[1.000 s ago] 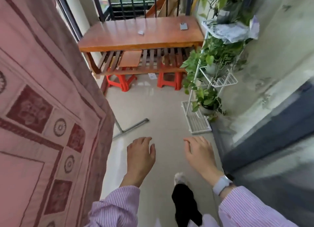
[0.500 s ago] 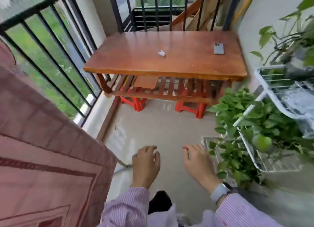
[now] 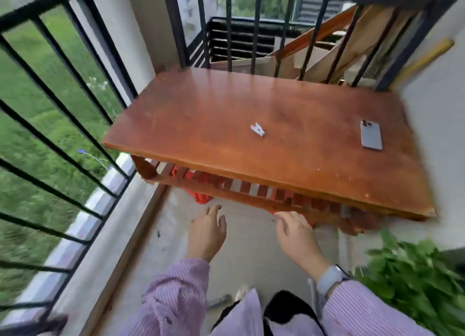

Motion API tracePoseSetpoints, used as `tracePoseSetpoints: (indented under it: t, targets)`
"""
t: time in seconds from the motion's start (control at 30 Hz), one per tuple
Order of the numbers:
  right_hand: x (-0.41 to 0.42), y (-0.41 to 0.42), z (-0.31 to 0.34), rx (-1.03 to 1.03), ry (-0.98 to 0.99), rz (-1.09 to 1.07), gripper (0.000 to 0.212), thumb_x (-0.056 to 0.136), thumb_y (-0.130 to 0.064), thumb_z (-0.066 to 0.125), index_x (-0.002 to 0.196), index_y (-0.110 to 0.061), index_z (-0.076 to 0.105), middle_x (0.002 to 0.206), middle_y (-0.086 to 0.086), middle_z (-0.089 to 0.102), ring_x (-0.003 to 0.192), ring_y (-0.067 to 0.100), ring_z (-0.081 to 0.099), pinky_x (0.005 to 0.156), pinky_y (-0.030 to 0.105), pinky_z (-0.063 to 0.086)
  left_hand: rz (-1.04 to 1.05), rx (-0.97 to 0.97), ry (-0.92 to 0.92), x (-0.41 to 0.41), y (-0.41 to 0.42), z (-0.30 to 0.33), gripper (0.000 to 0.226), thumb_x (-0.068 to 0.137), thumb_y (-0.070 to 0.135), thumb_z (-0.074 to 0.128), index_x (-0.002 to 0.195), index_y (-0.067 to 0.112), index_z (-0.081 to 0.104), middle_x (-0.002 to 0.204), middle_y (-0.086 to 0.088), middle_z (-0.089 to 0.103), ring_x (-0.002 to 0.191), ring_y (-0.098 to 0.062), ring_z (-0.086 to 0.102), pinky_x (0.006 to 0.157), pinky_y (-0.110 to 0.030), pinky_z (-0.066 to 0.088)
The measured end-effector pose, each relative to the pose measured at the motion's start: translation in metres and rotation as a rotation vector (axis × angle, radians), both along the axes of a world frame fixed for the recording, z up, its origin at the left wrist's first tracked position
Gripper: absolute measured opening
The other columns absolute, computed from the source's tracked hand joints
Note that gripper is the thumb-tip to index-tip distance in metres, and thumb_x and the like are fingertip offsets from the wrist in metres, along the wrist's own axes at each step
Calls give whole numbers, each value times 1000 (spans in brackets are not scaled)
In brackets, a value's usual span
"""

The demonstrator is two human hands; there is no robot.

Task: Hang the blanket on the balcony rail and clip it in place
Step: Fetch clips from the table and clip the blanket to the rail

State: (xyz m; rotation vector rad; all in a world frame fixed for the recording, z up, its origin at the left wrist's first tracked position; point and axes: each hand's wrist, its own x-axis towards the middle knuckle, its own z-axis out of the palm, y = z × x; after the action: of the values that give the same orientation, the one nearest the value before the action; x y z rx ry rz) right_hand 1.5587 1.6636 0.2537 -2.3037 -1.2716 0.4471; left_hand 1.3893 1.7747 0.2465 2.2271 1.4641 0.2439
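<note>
A small pale clip [image 3: 258, 129] lies near the middle of the wooden table [image 3: 214, 124]. Both hands hang in front of me over the floor, short of the table's near edge. My left hand [image 3: 207, 232] has relaxed fingers and holds nothing. My right hand [image 3: 295, 237], with a watch on its wrist, is likewise loose and empty. The black balcony rail [image 3: 57, 84] runs along the left side. The blanket is out of view, apart from perhaps a dark scrap at the bottom left corner.
A grey phone [image 3: 371, 138] lies on the table's right part. Red stools [image 3: 201, 197] stand under the table. A leafy plant [image 3: 415, 280] crowds the right side. Boards and cardboard [image 3: 327, 56] are stacked behind the far rail.
I have moved forward toward the table, which now looms larger. The pink blanket on the left has slid out of view. Both hands stay empty in front of me.
</note>
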Motion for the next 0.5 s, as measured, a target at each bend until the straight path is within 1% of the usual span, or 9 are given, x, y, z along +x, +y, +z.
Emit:
tracePoseSetpoints:
  t: [0.07, 0.13, 0.2, 0.33, 0.4, 0.5]
  targets:
    - [28, 46, 3, 4, 5, 13, 31, 87, -17, 40, 107, -8, 62, 105, 11, 64, 102, 30, 54, 89, 35, 41, 10, -2, -10, 23, 48, -1, 36, 89, 21, 47, 123, 12, 48, 119, -11, 56, 107, -31, 54, 86, -39, 42]
    - [56, 93, -2, -27, 13, 30, 26, 90, -12, 44, 110, -9, 60, 109, 10, 62, 106, 29, 52, 92, 35, 39, 16, -9, -29, 44, 91, -9, 37, 87, 20, 49, 122, 10, 49, 118, -13, 55, 108, -31, 53, 88, -41, 43]
    - [83, 139, -10, -88, 14, 65, 28, 91, -12, 43, 115, -11, 57, 115, 9, 58, 111, 27, 49, 96, 36, 37, -1, -36, 13, 64, 128, -20, 38, 87, 21, 49, 123, 10, 49, 119, -14, 54, 109, -33, 51, 91, -42, 42]
    - [134, 233, -35, -172, -11, 123, 33, 91, -13, 43, 122, -8, 51, 125, 11, 52, 118, 28, 45, 100, 36, 35, 18, -102, 117, 101, 193, -48, 43, 89, 28, 47, 129, 14, 43, 129, -12, 47, 118, -31, 43, 97, -39, 36]
    - [157, 275, -48, -230, -10, 127, 35, 92, -16, 42, 125, -7, 48, 127, 12, 50, 118, 28, 45, 99, 36, 36, 26, -153, 178, 119, 218, -62, 47, 90, 34, 45, 133, 17, 37, 139, -9, 39, 126, -29, 35, 103, -39, 32]
    - [188, 327, -66, -312, 13, 101, 34, 91, -19, 45, 122, -6, 49, 123, 15, 51, 114, 30, 47, 94, 37, 38, 2, -281, 286, 142, 243, -78, 54, 90, 42, 41, 139, 24, 25, 151, -5, 20, 138, -28, 16, 110, -45, 23]
